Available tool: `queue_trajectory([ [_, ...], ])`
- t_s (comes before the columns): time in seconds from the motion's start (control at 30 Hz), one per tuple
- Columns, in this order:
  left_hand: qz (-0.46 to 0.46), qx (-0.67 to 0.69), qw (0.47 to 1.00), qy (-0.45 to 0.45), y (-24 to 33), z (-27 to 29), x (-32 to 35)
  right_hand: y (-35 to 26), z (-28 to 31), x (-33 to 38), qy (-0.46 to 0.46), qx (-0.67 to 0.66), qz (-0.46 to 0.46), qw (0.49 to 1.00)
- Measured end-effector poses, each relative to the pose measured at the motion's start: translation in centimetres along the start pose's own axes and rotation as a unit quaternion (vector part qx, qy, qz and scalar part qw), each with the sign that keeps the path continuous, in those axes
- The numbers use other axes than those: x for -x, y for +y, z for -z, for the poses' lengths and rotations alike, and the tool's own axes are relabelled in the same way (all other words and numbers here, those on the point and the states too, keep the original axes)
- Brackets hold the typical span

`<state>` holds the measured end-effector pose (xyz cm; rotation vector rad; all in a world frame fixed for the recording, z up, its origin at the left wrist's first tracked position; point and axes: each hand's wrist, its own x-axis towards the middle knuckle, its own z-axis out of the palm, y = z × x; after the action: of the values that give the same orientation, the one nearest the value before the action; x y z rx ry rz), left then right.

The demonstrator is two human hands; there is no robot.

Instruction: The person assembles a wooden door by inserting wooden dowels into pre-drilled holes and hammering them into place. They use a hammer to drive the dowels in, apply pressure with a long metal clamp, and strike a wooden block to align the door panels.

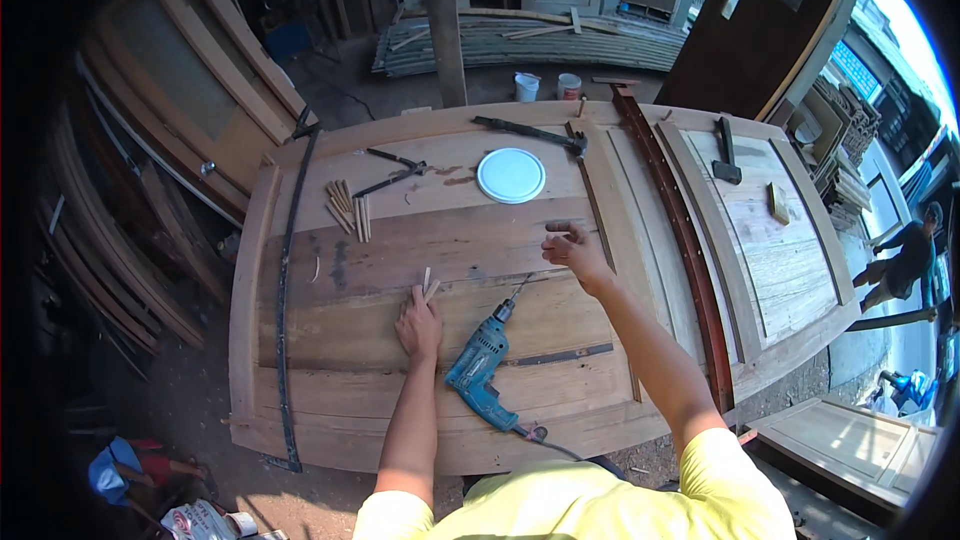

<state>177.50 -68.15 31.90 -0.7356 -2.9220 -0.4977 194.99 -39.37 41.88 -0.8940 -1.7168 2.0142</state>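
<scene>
A large panelled wooden door (380,345) lies flat in front of me. On its near middle, my left hand (420,327) is closed around a few short wooden pegs (431,290), whose pale ends stick out past the fingers. To the right my right hand (576,252) is held over the door, its fingers loosely bent and apart, with nothing visible in it. Between my forearms lies a blue power drill (478,365), its bit (521,286) pointing away from me toward the right hand. Several more wooden pegs (348,210) lie in a bunch farther left.
Pincers (395,172), a hammer (530,132), a round white lid (511,176), a mallet (727,155) and a wood block (778,203) rest on the door. A dark bar clamp (287,320) and a red-brown bar (690,250) cross it. A post (443,30) stands beyond.
</scene>
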Motion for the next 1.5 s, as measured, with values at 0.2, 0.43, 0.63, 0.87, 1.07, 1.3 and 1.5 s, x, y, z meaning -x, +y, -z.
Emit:
queue_trajectory([
  [0.2,-0.006,-0.006,0.999,0.050,0.0,-0.9,-0.4,-1.8,3.3,-22.2,0.052,-0.065,0.014,0.996],
  [0.43,0.043,0.027,0.999,0.006,0.7,0.4,-0.2,1.3,4.8,-40.7,0.086,-0.043,-0.062,0.993],
  [0.63,0.041,0.039,0.998,0.019,0.7,0.3,-0.1,-1.2,3.5,-38.4,0.241,-0.141,-0.059,0.958],
  [0.87,-0.008,0.007,0.997,0.074,0.9,-0.2,0.0,-11.2,5.8,-11.1,0.166,-0.309,0.067,0.934],
  [1.07,-0.102,0.096,0.980,0.143,-0.4,0.3,0.1,-5.0,12.1,20.5,0.102,-0.062,0.009,0.993],
  [1.3,-0.093,0.496,0.862,-0.040,15.0,9.3,5.7,6.1,12.8,44.5,0.372,0.183,-0.037,0.909],
  [1.5,-0.284,0.467,0.709,-0.445,27.9,0.0,22.1,7.4,9.9,52.7,0.453,0.013,-0.087,0.887],
])
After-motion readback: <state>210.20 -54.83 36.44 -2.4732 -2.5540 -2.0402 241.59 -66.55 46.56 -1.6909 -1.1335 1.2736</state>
